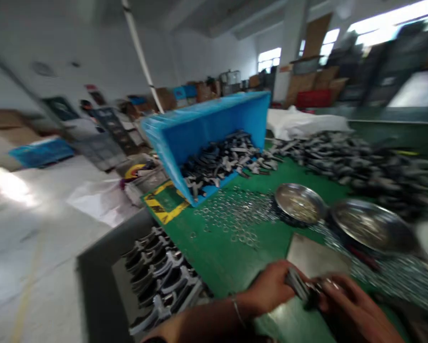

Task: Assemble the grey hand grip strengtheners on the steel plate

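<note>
Low on the right, my left hand [273,286] is closed around a small grey and black part [299,286] with a handle-like shape. From the other side my right hand [350,300] grips the same part, its fingers pinched at the shiny metal end. Blur and my fingers hide the details of that end. Just beyond my hands a flat metal plate [317,255] lies on the green tabletop [217,257]. Many small metal rings [244,236] are scattered past my left hand.
A blue bin [171,157] lies on its side, grey and black parts spilling out. Two metal bowls [319,195] [396,224] hold small pieces. Loose pins [396,281] cover the right side. A dark pile of parts [360,162] stands behind. A box of arranged parts [96,281] sits left.
</note>
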`<state>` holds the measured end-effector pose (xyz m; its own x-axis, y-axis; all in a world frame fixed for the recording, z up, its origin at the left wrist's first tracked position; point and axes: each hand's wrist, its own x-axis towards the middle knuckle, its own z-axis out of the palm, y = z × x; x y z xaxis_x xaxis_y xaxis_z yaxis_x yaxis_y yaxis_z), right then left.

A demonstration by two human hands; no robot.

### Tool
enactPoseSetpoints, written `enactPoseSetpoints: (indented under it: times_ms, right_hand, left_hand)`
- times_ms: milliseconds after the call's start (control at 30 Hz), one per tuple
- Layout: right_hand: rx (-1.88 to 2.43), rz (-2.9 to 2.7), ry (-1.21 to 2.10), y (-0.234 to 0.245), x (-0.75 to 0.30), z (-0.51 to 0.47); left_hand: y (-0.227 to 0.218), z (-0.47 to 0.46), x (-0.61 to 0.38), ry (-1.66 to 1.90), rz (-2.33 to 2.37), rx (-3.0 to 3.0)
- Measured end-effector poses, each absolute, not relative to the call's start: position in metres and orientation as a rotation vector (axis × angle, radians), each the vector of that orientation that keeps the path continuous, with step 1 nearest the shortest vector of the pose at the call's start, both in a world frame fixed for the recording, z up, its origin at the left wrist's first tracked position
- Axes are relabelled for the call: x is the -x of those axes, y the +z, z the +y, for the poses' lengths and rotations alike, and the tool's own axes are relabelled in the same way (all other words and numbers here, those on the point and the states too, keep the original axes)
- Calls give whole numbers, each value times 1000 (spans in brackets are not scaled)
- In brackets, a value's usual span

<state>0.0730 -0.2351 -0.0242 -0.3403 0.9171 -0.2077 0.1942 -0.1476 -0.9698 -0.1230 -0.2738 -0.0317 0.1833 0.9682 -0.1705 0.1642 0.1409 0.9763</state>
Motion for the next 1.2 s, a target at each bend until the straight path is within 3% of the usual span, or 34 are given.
enactPoseSetpoints:
  times_ms: [433,633,733,867,967,1100,1200]
  right_hand:
    - [1259,-1031,1510,-13,-72,-258]
    - [1346,-1037,1249,-21,-52,-271]
    - [1365,-1191,1227,-22,-58,-271]
    - [1188,-1408,1465,-19,-64,-262]
    - [1064,-1773,1452,-20,-44,-241]
    - [1010,-2191,1069,-39,8,-198]
    - [972,-2280,984,-53,40,-175]
  left_hand:
    - [-30,-258,107,936,1274,-1306]
    - [-41,-266,87,1039,1209,-1084]
    - [-36,-272,92,795,1035,-1090]
    - [-18,-284,114,506,637,-1026]
    - [-16,-294,134,619,584,-792]
    - [-21,-299,174,1107,974,-664]
    - [-17,-294,216,1213,1219,-873]
